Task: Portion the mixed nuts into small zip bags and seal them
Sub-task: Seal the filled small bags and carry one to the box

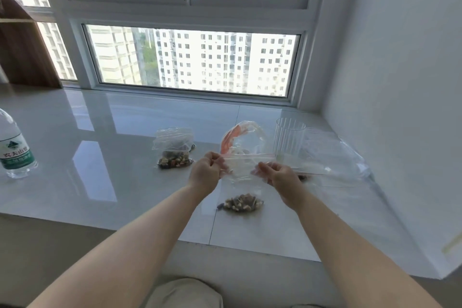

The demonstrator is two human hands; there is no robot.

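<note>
Fingers of my left hand [208,169] are curled and pinch the left end of the bag's [243,177] red zip strip; those of my right hand [277,176] are curled too, pinching the strip near its middle. Between them the top edge is stretched level, and the bag hangs down from it, clear plastic with its nuts [242,202] heaped at the bottom, touching the sill [100,157] just in front of me.

Behind my hands a larger clear bag [243,137] with orange print stands open and crumpled; I cannot tell what it holds. Just right of it stands a ribbed clear cup [288,140], and beside that, flat on the sill toward the wall [400,82], lie loose clear bags [332,160]. A few dark bits sit on the sill just right of my right hand.

Left of my left hand, near but apart, a filled bag [175,150] of nuts sits on the sill, its top crumpled. Well away at the left edge stands a water bottle [15,147] with a green label. Beyond the sill is the window [192,60], with tower blocks outside.
</note>
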